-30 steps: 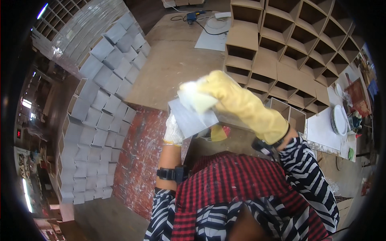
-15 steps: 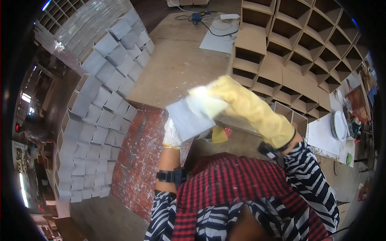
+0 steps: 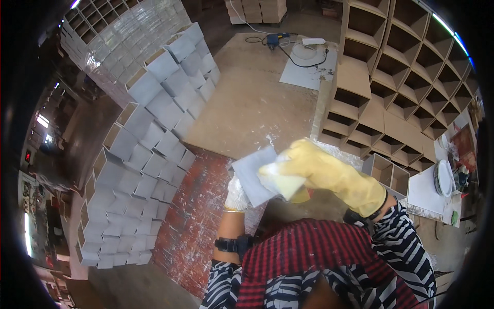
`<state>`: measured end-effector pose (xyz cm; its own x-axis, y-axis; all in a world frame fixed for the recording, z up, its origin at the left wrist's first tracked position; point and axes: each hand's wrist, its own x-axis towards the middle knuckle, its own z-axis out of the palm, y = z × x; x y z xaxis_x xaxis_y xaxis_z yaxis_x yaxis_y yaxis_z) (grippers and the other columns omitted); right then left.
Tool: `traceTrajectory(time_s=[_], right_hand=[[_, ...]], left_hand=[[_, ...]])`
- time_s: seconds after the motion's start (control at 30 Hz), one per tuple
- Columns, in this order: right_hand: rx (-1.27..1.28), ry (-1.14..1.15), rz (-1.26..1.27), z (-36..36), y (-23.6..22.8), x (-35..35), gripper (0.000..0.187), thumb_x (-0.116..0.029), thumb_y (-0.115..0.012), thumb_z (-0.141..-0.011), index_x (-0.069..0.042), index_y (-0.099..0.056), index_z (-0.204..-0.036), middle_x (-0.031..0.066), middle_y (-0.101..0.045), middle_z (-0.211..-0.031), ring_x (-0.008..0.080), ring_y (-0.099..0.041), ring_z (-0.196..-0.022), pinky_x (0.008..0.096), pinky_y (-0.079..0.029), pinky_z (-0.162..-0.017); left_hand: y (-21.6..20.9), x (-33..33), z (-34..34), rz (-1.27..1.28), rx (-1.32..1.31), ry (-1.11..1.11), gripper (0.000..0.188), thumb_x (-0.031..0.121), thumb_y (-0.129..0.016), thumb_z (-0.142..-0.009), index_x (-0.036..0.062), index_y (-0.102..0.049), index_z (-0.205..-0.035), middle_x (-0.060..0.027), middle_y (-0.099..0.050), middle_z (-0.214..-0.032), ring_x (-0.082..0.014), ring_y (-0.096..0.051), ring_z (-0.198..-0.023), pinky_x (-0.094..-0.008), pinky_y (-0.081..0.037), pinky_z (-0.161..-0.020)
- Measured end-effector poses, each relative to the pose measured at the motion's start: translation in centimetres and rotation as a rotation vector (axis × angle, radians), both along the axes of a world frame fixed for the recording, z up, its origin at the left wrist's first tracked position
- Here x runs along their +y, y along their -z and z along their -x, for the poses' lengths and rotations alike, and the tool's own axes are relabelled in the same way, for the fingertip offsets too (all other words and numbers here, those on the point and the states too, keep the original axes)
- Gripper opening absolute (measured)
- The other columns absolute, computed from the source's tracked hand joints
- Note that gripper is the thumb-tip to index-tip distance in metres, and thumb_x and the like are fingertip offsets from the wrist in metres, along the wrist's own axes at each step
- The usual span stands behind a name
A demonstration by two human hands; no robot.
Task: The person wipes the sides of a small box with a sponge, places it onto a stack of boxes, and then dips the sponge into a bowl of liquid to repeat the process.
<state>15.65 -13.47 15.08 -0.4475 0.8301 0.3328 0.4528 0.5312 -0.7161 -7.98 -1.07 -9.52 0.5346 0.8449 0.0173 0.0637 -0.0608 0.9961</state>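
Note:
My left hand (image 3: 237, 196), in a white knitted glove, grips a small grey-white box (image 3: 253, 174) from its left side. The box is held tilted above the red board, and its inside does not show. My right hand (image 3: 302, 158) wears a long yellow rubber glove. Its fingers are closed on a pale yellow sponge (image 3: 286, 184), which lies against the right part of the box. Some white smears the glove's fingertips, and the sponge is partly hidden by the hand.
Grey-white boxes (image 3: 135, 181) stand stacked at the left, beside a red, paint-streaked board (image 3: 188, 226). Brown open boxes (image 3: 383, 121) are piled at the right. On the brown board (image 3: 257, 103) ahead lie a blue power tool (image 3: 277, 39) and its cable. A white basin (image 3: 443, 177) sits far right.
The sponge has moved from the far edge of the box down to its right side. The whole view has shifted, so the surroundings sit lower and further right.

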Motion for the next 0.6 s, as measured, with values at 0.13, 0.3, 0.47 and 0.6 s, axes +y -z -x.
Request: traceTrajectory(time_s=[0.13, 0.3, 0.47, 0.6], right_hand=[[-0.376, 0.25, -0.589, -1.1, -0.5, 5.2, 0.035, -0.008, -0.074, -0.063, -0.015, -0.07, -0.096, 0.0092, -0.063, -0.074, 0.0323, -0.063, -0.069, 0.0427, -0.049, -0.06], [-0.015, 0.437, -0.537, -2.0, -2.5, 5.6, 0.058, 0.007, -0.071, -0.066, -0.016, -0.068, -0.119, 0.0128, -0.066, -0.084, 0.0346, -0.066, -0.079, 0.0388, -0.055, -0.072], [0.16, 0.545, -0.195, -2.7, 1.7, 2.9, 0.064, 0.01, -0.066, -0.071, -0.013, -0.063, -0.13, 0.0133, -0.065, -0.105, 0.0294, -0.063, -0.098, 0.0364, -0.05, -0.09], [0.254, 0.604, 0.108, -3.8, 4.5, 0.2, 0.058, 0.009, -0.065, -0.077, -0.011, -0.061, -0.132, 0.0118, -0.062, -0.119, 0.0256, -0.06, -0.111, 0.0363, -0.047, -0.098]], left_hand=[[-4.8, -1.5, 0.3, -0.155, -0.01, 0.128, 0.04, 0.018, -0.055, -0.099, 0.002, -0.051, -0.136, -0.0136, -0.062, -0.129, -0.028, -0.06, -0.118, -0.0366, -0.05, -0.098], [-6.3, -1.8, 4.3, -1.145, 0.286, 0.145, 0.038, 0.012, -0.057, -0.092, 0.0056, -0.059, -0.129, -0.0179, -0.063, -0.124, -0.0347, -0.061, -0.114, -0.0448, -0.049, -0.095], [-12.7, -4.9, 5.7, -0.986, 0.532, 0.005, 0.04, 0.018, -0.058, -0.087, 0.0055, -0.063, -0.124, -0.0217, -0.063, -0.121, -0.0388, -0.06, -0.113, -0.0494, -0.047, -0.097], [-14.3, -5.4, 5.5, -0.699, 0.498, -0.15, 0.039, 0.018, -0.052, -0.091, 0.0046, -0.062, -0.126, -0.0215, -0.062, -0.123, -0.0393, -0.059, -0.115, -0.0469, -0.047, -0.098]])
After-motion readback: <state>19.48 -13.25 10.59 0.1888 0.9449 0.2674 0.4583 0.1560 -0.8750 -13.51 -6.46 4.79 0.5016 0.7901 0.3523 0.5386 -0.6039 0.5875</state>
